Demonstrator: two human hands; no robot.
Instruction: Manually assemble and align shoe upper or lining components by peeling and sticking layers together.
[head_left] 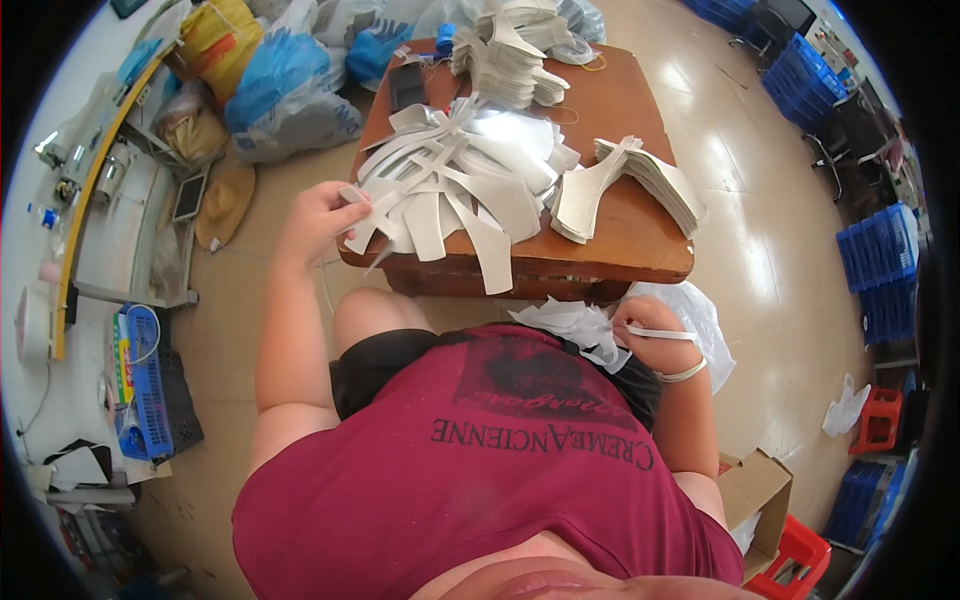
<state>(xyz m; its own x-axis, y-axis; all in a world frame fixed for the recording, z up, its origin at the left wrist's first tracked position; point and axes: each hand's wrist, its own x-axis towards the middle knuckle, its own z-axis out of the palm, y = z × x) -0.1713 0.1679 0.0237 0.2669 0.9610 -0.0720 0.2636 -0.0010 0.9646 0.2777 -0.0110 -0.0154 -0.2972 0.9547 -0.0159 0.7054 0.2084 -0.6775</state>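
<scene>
The left hand (318, 218) is closed on the end of one white cut piece (372, 222) at the near-left edge of the loose pile (455, 185) on the wooden table (640, 235). The right hand (645, 325) sits low by the lap, pinching a thin white strip (668, 335), w/ a crumpled white bag (690, 320) just beside it.

To do it well, the person should prob. lift only the top piece — the pile overlaps a lot, so a slow pull along its length keeps neighbours from sliding off the edge.

Table also carries a fanned stack (640, 180) at right & a taller stack (510, 55) at the back. Room: glossy pale floor, blue crates (880, 265) at right, stuffed bags (275, 85) at back left, a cardboard box (755, 495) near the right side.
</scene>
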